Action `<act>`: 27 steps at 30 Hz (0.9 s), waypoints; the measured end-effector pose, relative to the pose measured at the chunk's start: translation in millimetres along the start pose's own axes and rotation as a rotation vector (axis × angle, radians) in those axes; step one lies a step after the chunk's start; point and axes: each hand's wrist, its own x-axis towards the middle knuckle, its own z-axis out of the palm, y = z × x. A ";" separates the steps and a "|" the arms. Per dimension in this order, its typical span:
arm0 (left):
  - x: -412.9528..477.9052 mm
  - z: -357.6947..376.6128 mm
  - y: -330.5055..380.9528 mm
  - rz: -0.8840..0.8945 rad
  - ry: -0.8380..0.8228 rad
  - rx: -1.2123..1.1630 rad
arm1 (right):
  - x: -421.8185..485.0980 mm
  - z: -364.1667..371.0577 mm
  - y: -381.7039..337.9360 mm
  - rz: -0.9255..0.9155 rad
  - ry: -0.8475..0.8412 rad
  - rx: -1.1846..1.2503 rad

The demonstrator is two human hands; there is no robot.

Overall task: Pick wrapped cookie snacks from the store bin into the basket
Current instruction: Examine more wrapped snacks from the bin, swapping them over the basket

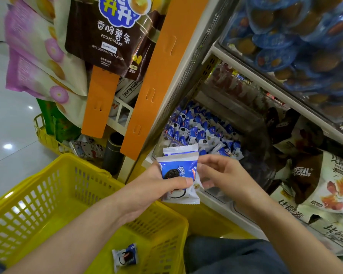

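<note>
My left hand [152,186] grips a small stack of blue-and-white wrapped cookie snacks [178,169], thumb across the front pack, just above the far right corner of the yellow basket [53,186]. My right hand [224,175] is at the right edge of that stack with curled fingers touching the packs. One more wrapped cookie snack [125,256] lies on the basket floor. Behind my hands, the clear store bin [253,131] on the low shelf holds a heap of the same blue packs [198,127].
An orange hanging strip [156,80] and a shelf post stand left of the bin. Brown-and-white snack bags [313,175] fill the shelf to the right. Blue cup snacks [297,40] sit on the shelf above. Hanging chip bags [107,36] and another yellow basket [46,135] are at left.
</note>
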 end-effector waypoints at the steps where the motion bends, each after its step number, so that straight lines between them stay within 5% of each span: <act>1: -0.1 0.5 0.1 0.011 0.008 0.001 | -0.3 -3.3 -2.2 0.001 0.014 0.022; 10: 2.8 0.5 -1.2 0.048 -0.002 -0.024 | -4.4 -0.5 -9.8 0.003 -0.126 0.015; 18: 3.4 -7.1 -1.4 0.073 0.104 -0.092 | 15.0 -31.3 -13.3 -0.033 0.315 0.096; 22: 5.6 -6.5 -2.6 0.096 0.093 -0.091 | 47.9 -59.5 -7.0 -0.154 0.650 -0.218; 27: 5.3 -6.2 -3.6 0.085 0.075 -0.099 | 87.6 -62.5 21.2 -0.035 0.589 -0.484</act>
